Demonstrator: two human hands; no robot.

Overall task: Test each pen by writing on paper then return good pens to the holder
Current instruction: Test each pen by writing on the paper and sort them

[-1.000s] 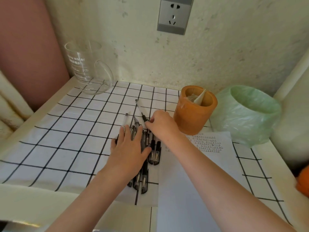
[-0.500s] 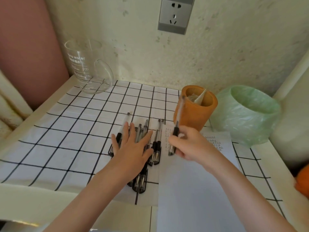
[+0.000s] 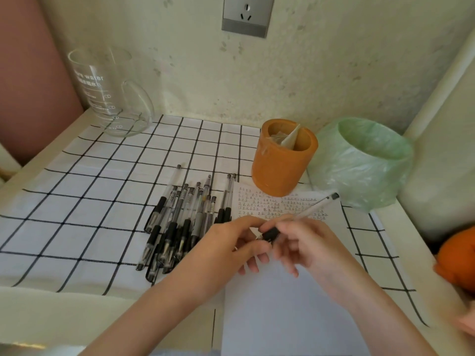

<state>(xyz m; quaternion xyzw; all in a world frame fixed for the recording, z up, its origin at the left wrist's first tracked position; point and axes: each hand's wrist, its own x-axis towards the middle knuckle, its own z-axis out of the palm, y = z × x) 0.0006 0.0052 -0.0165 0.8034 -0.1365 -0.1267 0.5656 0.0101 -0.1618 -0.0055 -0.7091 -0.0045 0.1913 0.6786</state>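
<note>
Both hands meet over the paper (image 3: 282,317) on one pen (image 3: 305,213). The right hand (image 3: 308,245) has its fingers curled round the black grip section, and the left hand (image 3: 226,247) pinches the same black end between thumb and forefinger. The pen's clear barrel slants off toward 2 o'clock, ending in a dark plug above the written part of the sheet.

Rows of small handwritten characters fill the top of the paper; they are too small to read with any certainty. The lower part of the sheet is blank.

At 9 o'clock from the hands lies a heap of pens (image 3: 180,219) with black caps and clear barrels, on a white cloth (image 3: 77,214) with a black grid that covers the desk (image 3: 38,317). The orange holder (image 3: 280,170) stands upright at 12 o'clock from the hands, touching the paper's top edge, with folded clear plastic inside.

A green bag (image 3: 365,160) lines a tub at 2 o'clock. A glass jug (image 3: 108,93) at 10 o'clock carries the white word "water" above measuring marks; the line beneath it is illegible. A grey socket (image 3: 246,16) sits on the wall at 12 o'clock.
</note>
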